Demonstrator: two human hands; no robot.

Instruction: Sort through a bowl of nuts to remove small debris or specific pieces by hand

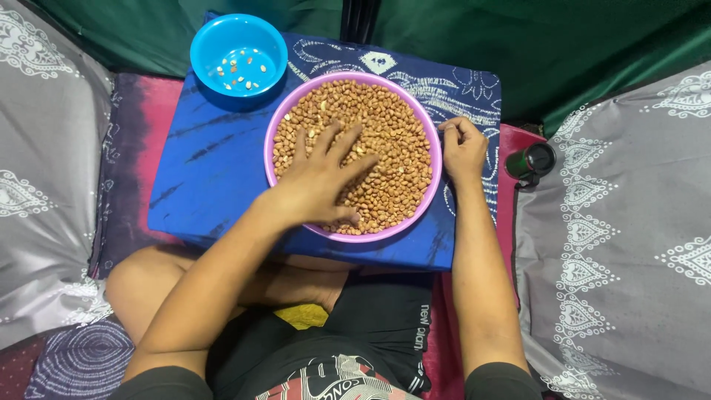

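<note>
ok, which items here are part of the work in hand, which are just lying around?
In use: left hand spread on peanuts; pink bowl; right hand at its rim; small blue bowl holding a few pieces.
Lying about: dark green flask; grey patterned pillows.

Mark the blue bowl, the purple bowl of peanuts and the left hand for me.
blue bowl (pixel 219 37): head view, on its upper left rim.
purple bowl (pixel 437 174): head view, on its right rim.
left hand (pixel 318 181): head view, on its back.

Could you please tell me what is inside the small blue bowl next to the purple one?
The blue bowl holds only a few scattered peanut pieces, some pale, some brown, on its mostly bare bottom. Nothing covers it. The left hand rests in the purple bowl instead.
</note>
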